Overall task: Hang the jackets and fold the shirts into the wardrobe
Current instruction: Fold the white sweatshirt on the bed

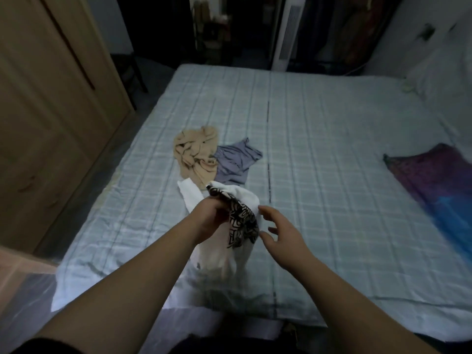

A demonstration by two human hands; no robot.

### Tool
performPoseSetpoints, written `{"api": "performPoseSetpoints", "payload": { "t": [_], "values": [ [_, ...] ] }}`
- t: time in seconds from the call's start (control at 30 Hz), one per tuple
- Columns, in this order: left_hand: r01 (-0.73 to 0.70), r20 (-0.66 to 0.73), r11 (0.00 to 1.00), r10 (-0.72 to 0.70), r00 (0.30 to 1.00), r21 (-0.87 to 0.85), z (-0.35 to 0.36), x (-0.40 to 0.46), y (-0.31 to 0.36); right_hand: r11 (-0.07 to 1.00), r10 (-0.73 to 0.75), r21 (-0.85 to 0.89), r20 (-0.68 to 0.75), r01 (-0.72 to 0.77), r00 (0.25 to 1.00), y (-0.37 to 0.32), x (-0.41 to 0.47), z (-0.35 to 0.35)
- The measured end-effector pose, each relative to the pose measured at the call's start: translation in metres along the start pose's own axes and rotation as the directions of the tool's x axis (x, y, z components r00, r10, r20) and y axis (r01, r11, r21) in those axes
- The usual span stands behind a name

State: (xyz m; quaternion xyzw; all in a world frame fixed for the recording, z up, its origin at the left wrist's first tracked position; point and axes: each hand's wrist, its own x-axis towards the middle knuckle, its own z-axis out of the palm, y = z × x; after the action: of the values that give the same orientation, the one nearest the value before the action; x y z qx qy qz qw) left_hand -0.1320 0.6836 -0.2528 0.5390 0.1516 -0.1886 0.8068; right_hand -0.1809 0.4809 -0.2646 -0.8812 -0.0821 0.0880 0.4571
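Room: dim bedroom, blurred at the edges.
Bed point(319, 139): pale checked sheet, filling most of the view, under both hands.
Wardrobe point(46, 111): tan wooden doors, closed, well left of the left hand.
Left hand point(209, 218): raised over the bed's near half, grip closed, fingers curled round a bunch of cloth.
White shirt point(245, 198): held in the left grip, lifted off the sheet, bulk hanging down below the hand toward the bed's near edge, one end trailing up and left onto the sheet.
Patterned cloth point(241, 223): black-and-white print, gathered in the same left grip, hanging against the white shirt, between the two hands; whether part of the shirt or a separate piece, cannot tell.
Right hand point(283, 233): just right of the patterned cloth, grip open, fingers spread and loosely bent, holding nothing; fingertips near the cloth, contact unclear.
Beige garment point(195, 154): crumpled on the sheet, beyond the left hand, apart from it.
Grey garment point(235, 162): crumpled, just right of the beige one and touching it, beyond both hands.
Purple-blue cloth point(439, 190): lying flat on the bed, well right of the right hand.
Background: dark open closet and a white upright panel beyond the bed's far edge, details too dim to tell.
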Motion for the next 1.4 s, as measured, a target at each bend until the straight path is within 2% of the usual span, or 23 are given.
{"api": "performPoseSetpoints", "payload": {
  "t": [0.1,0.17,0.27,0.33,0.4,0.43,0.5,0.57,0.63,0.77,0.83,0.87,0.93,1.0,1.03,1.1,1.17,1.23,1.3,1.4],
  "values": [
    [-0.11,0.005,0.993,0.11,0.994,-0.048,0.062,0.012,0.013,0.996,-0.013,0.089,0.083,0.005,0.996,0.01,0.016,-0.052],
    [-0.16,-0.046,0.983,0.157,0.987,-0.089,0.102,0.022,0.02,0.989,-0.037,0.143,0.101,0.022,0.994,0.015,0.024,-0.084],
    [-0.201,-0.036,0.963,0.198,0.98,-0.181,0.155,0.031,0.033,0.955,-0.08,0.291,0.054,0.061,0.995,0.017,0.035,-0.131],
    [-0.187,-0.044,0.935,0.182,0.982,-0.303,0.176,0.032,0.043,0.906,-0.083,0.419,0.019,0.067,0.996,0.019,0.04,-0.158],
    [-0.156,-0.052,0.911,0.147,0.988,-0.382,0.184,0.036,0.055,0.908,-0.111,0.403,-0.028,0.113,0.993,0.02,0.047,-0.181],
    [-0.144,-0.044,0.916,0.138,0.989,-0.376,0.186,0.036,0.064,0.938,-0.145,0.311,-0.059,0.157,0.988,0.02,0.052,-0.191],
    [-0.124,-0.011,0.938,0.128,0.992,-0.324,0.191,0.035,0.081,0.964,-0.252,0.069,-0.058,0.256,0.966,0.009,0.064,-0.205],
    [-0.105,0.022,0.963,0.114,0.993,-0.247,0.201,0.033,0.096,0.916,-0.39,-0.122,-0.047,0.382,0.92,-0.013,0.078,-0.21],
    [-0.127,0.038,0.98,0.135,0.99,-0.156,0.212,0.03,0.109,0.908,-0.415,-0.112,-0.091,0.405,0.905,-0.034,0.086,-0.211],
    [-0.207,-0.042,0.975,0.205,0.978,-0.08,0.216,0.031,0.142,0.956,-0.27,0.032,-0.279,0.29,0.922,-0.044,0.111,-0.224],
    [-0.246,-0.012,0.961,0.25,0.968,0.122,0.215,0.034,0.152,0.961,-0.216,0.086,-0.363,0.263,0.906,-0.049,0.122,-0.237],
    [-0.293,0.003,0.915,0.304,0.953,0.277,0.215,0.035,0.155,0.958,-0.202,0.111,-0.399,0.266,0.895,-0.054,0.126,-0.243],
    [-0.418,0.063,0.751,0.453,0.889,0.511,0.22,0.034,0.158,0.935,-0.195,0.189,-0.429,0.298,0.882,-0.064,0.134,-0.251],
    [-0.463,0.108,0.585,0.539,0.835,0.666,0.218,0.042,0.158,0.9,-0.167,0.313,-0.398,0.304,0.902,-0.074,0.138,-0.256],
    [-0.46,0.092,0.538,0.575,0.813,0.707,0.214,0.048,0.159,0.884,-0.153,0.363,-0.371,0.295,0.916,-0.075,0.139,-0.259],
    [-0.444,0.034,0.543,0.605,0.795,0.713,0.199,0.058,0.167,0.872,-0.139,0.409,-0.322,0.27,0.937,-0.074,0.137,-0.267],
    [-0.451,0.042,0.597,0.571,0.82,0.663,0.184,0.063,0.175,0.886,-0.135,0.386,-0.316,0.257,0.939,-0.069,0.135,-0.276],
    [-0.479,0.09,0.664,0.531,0.843,0.574,0.172,0.062,0.184,0.885,-0.065,0.414,-0.339,0.211,0.939,-0.059,0.137,-0.286],
    [-0.493,0.072,0.721,0.529,0.846,0.487,0.162,0.062,0.195,0.876,0.016,0.453,-0.373,0.167,0.928,-0.048,0.141,-0.296],
    [-0.513,0.012,0.691,0.59,0.807,0.509,0.148,0.067,0.205,0.851,0.087,0.507,-0.392,0.137,0.916,-0.037,0.146,-0.302]
  ]
}}
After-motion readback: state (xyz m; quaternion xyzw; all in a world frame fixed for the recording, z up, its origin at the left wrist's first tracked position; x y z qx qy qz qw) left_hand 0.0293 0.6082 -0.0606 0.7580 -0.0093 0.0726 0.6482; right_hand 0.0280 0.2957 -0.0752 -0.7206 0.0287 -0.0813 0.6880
